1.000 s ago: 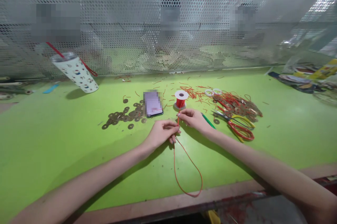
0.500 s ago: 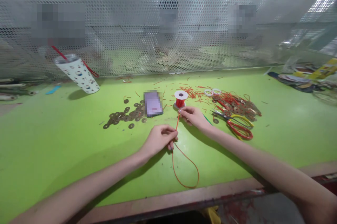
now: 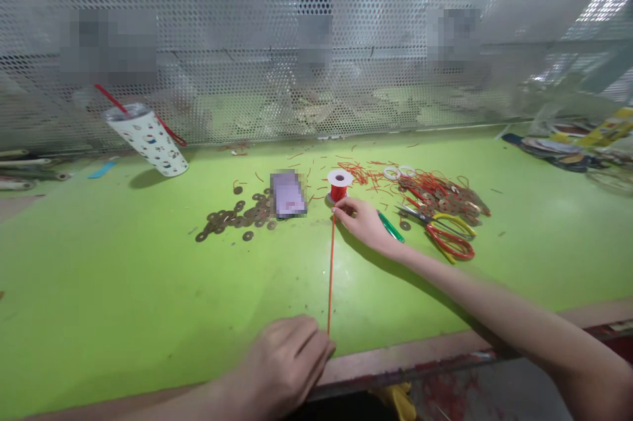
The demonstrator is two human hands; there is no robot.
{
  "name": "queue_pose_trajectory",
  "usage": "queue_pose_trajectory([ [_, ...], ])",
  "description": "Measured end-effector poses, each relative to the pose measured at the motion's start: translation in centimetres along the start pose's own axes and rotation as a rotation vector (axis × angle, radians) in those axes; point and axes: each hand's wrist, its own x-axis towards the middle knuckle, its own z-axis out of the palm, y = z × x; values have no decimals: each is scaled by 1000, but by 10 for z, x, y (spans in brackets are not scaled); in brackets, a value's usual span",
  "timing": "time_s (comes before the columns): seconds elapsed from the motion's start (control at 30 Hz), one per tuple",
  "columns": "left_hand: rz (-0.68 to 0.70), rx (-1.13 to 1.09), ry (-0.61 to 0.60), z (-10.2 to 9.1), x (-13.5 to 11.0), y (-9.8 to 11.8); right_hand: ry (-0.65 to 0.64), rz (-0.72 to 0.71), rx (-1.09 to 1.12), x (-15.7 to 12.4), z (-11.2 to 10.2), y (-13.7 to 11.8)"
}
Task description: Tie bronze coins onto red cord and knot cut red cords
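A red cord runs taut across the green table from a small white spool of red cord toward me. My right hand pinches the cord just in front of the spool. At the table's near edge my left hand is closed on the cord's other end. A pile of holed brass coins lies left of the spool, beside a blurred flat card.
Red-and-yellow scissors and a green pen lie right of my right hand. Behind them is a heap of coins tied with red cord. A patterned cup leans at the back left by the perforated metal screen. Clutter sits at far right.
My left hand has pulled back from beside the right hand to the table's near edge. The slack loop of cord is gone and the cord is drawn straight. The right hand stayed by the spool.
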Motion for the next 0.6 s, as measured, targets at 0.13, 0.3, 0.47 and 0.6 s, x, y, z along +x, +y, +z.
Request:
queue_pose_trajectory([
  [0.13,210,172,-69,-1,-9,6,7,-73,-180,4,0,2],
  [0.3,287,288,-128,-1,-6,8,-21,-69,-219,9,1,6],
  [0.47,290,320,-125,2,-4,9,-24,-49,-257,12,3,5],
  [0.6,277,307,-134,3,-4,11,-26,-10,-257,14,3,6],
])
